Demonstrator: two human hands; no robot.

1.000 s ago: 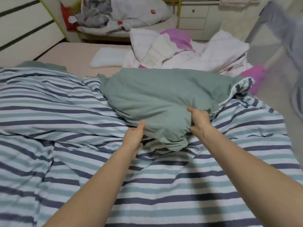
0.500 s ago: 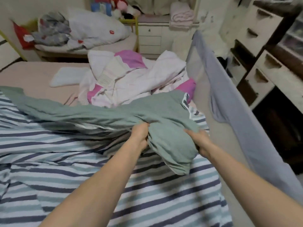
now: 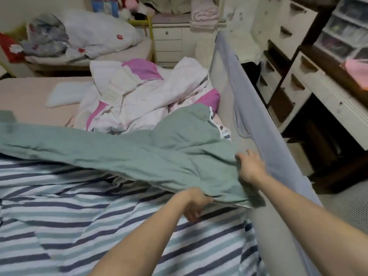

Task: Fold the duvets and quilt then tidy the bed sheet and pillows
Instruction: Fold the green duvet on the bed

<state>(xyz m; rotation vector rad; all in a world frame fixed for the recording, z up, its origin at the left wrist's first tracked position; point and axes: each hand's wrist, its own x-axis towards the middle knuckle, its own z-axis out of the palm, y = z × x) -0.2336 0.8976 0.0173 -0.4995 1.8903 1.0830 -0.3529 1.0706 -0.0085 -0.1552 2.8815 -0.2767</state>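
Note:
A striped duvet (image 3: 83, 220) with a plain green underside (image 3: 139, 156) covers the near part of the bed, its green side folded back across the middle. My left hand (image 3: 194, 204) grips the folded green edge from below. At the duvet's right edge, beside the rail, my right hand (image 3: 250, 168) holds the green fabric. A crumpled white and pink quilt (image 3: 143, 94) lies farther up the bed. A small white pillow (image 3: 63, 94) rests on the pink bed sheet (image 3: 25, 96) to its left.
A grey fabric bed rail (image 3: 256, 124) runs along the bed's right side. White drawer units (image 3: 294, 76) stand beyond it. A small cot with piled bedding (image 3: 83, 38) stands at the head end, with a white dresser (image 3: 169, 40) behind.
Both hands have pulled the green folded part of the duvet to the right toward the rail. The fold has spread out flatter across the bed. My view has swung right.

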